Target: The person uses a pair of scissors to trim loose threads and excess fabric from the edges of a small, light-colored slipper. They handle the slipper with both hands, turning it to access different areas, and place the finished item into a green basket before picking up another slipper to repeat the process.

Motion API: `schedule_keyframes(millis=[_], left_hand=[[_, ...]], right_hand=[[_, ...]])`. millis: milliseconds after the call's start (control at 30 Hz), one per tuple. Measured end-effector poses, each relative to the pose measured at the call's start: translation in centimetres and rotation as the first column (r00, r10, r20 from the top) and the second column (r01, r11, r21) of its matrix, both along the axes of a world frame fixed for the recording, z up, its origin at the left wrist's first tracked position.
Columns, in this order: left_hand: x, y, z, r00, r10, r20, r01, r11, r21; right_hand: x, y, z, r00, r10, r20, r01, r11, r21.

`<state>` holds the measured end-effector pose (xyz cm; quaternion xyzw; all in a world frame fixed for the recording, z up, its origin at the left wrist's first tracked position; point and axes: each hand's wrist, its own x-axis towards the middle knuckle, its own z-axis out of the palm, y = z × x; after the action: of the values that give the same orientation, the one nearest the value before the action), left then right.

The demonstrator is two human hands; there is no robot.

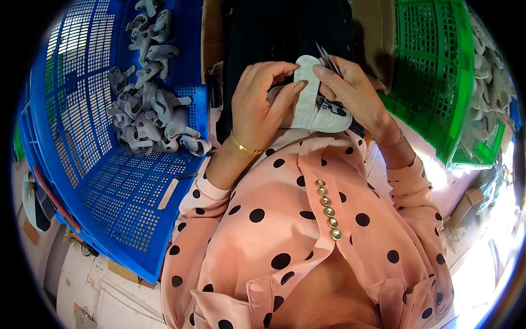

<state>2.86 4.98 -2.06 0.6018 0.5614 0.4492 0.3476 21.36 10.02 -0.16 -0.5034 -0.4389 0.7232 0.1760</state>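
A small white shoe upper (302,118) with a dark printed pattern on one side lies across my lap, between my two hands. Its pale strap (308,88) stands up, pointing away from me. My left hand (255,104) pinches the strap's left edge between thumb and fingers. On the other side, my right hand (357,94) presses its thumb against the strap. Tucked in that same hand is a pair of metal thread snips (325,57), its points sticking out beyond the fingers. The palm side of the right hand and the snips' handles are mostly hidden.
To my left a blue plastic crate (123,211) holds a pile of similar whitish shoe uppers (145,118). At the right stands a green plastic crate (427,71), with more uppers (481,82) beside its wall. Brown cardboard (375,33) borders my dark-clothed legs (263,33).
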Motion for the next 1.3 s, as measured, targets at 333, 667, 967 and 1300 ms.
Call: schedule_keyframes(millis=[333,667,967,1300], left_hand=[[-0.5,0.5,-0.6,0.99,-0.122,-0.076,0.118,0.991,-0.063],[-0.8,-0.2,-1.2,0.798,0.163,0.581,0.117,0.902,-0.415],[-0.1,-0.4,0.3,0.791,0.149,0.593,0.267,0.788,-0.555],[0.1,-0.5,1.0,0.803,0.152,0.576,0.273,0.766,-0.582]], right_hand=[[0.1,-1.2,0.0,0.999,0.026,-0.036,-0.021,0.991,0.135],[0.2,-1.2,1.1,1.0,0.019,0.019,-0.021,0.998,0.065],[1.0,-0.5,1.9,0.831,-0.067,0.552,-0.46,0.475,0.75],[1.2,1.1,4.3,0.594,-0.169,0.787,-0.777,0.134,0.615]])
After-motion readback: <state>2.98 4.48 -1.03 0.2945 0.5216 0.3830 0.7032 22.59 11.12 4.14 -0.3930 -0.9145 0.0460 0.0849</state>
